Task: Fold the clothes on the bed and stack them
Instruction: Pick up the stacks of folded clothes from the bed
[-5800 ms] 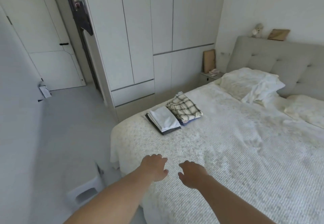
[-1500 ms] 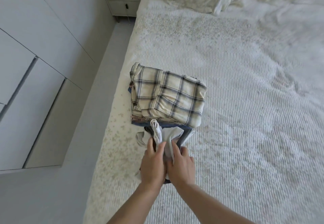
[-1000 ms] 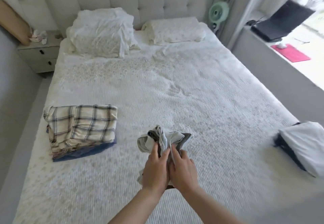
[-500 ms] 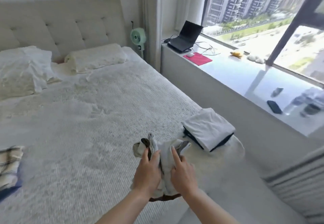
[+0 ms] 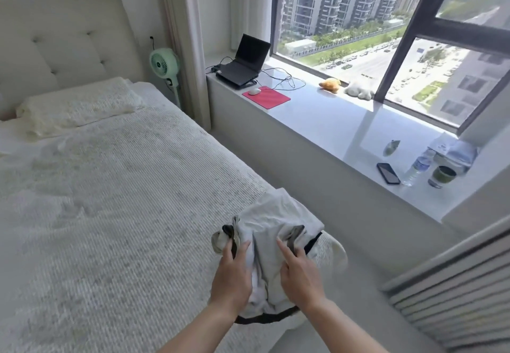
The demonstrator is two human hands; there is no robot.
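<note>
Both the left hand [image 5: 231, 275] and right hand [image 5: 299, 276] grip a bundle of clothes [image 5: 265, 245] above the bed [image 5: 110, 200], near its window-side edge.

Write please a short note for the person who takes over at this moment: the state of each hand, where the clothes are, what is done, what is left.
Left hand and right hand: both grip a bundle of pale grey and white clothes with dark edges, held together.
The bundle is over the folded white stack at the bed's corner on the window side; whether it already rests there I cannot tell.
Done: these pieces look folded.
Left: set the bundle squarely on the stack, let go, straighten the edges. No loose clothes show on the visible part of the bed.
</note>
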